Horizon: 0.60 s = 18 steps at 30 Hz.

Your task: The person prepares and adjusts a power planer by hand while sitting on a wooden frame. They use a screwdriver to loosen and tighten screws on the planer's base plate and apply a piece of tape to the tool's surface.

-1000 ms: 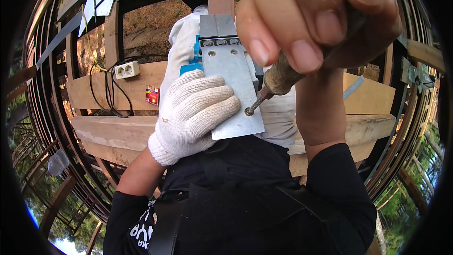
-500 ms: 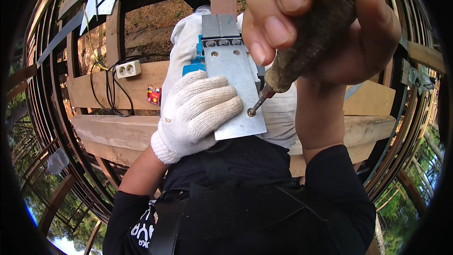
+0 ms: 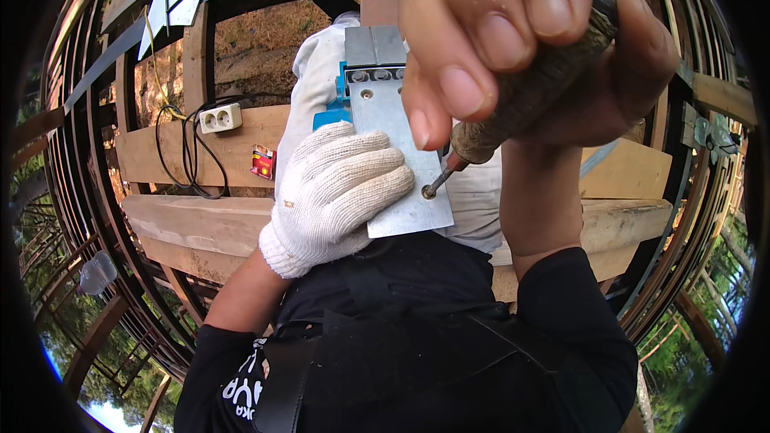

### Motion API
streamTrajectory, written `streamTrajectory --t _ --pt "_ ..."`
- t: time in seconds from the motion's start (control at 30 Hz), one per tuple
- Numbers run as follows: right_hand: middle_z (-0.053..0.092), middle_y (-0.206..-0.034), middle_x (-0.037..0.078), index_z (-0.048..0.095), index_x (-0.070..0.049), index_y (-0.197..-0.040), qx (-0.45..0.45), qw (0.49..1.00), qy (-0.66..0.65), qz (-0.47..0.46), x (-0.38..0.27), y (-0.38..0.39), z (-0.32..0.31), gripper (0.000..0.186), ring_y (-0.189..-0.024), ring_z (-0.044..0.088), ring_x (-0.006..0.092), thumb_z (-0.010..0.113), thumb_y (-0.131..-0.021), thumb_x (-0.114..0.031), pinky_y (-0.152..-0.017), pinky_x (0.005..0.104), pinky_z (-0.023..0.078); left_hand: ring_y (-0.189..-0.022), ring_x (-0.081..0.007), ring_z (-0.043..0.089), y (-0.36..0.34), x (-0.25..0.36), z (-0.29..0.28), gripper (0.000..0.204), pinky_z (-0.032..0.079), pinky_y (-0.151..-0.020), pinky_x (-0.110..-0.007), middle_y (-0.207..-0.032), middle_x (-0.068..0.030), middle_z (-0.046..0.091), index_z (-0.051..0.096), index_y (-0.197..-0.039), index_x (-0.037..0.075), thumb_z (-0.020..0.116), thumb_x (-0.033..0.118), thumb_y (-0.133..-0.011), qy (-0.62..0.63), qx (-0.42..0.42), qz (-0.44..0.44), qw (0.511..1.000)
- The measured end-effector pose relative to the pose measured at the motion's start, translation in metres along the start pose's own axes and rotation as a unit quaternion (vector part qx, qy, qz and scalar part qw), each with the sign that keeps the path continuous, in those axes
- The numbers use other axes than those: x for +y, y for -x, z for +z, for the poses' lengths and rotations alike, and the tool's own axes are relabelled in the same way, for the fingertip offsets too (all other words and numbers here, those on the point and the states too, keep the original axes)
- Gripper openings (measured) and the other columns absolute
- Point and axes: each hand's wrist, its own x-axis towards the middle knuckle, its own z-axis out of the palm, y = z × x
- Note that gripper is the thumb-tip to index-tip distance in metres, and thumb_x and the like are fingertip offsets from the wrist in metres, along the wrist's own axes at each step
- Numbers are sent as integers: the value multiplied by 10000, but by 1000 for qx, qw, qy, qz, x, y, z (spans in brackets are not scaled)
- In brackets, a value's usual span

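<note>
A blue electric planer [image 3: 391,124] lies across my lap with its flat metal sole facing up. My left hand [image 3: 345,180], in a white knit glove, wraps over the planer's left side with its fingers on the sole. Above the planer's right side, my bare right hand [image 3: 529,48] grips a screwdriver [image 3: 529,100] by its worn, dark handle. The screwdriver slants down to the left, its tip in a screw [image 3: 428,192] near the sole's near end. My right fingers hide part of the planer's far right side.
Wooden beams [image 3: 200,220] run across in front of me. On one lie a white socket block [image 3: 219,119] with a black cable [image 3: 188,152] and a small red packet [image 3: 263,161]. A white angular sheet [image 3: 171,12] lies at the far left. Through gaps, bare ground shows below.
My right fingers have shifted down and left around the screwdriver handle, which leans lower. Its tip stays at the same screw, and my left hand remains in place.
</note>
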Motion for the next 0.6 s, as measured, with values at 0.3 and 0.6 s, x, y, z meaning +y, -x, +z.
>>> streamTrajectory --t 0.3,0.6 --pt "542 -678 89 595 2 -1019 257 921 255 146 -21 13 40 311 -556 464 126 619 -1002 -307 -533 305 458 -1183 -294 704 3 -1 -2 445 510 -1053 -504 -1189 -68 751 787 -1164 164 836 175 -722 -6 -7 8 1000" --pt "530 -714 129 564 54 -969 -18 992 -113 60 -17 27 -17 244 -545 517 153 581 -1008 -187 -451 269 437 -1179 -305 705 -3 1 -3 455 506 -1057 -511 -1199 -68 746 776 -1170 162 842 187 -721 -14 5 8 1000"
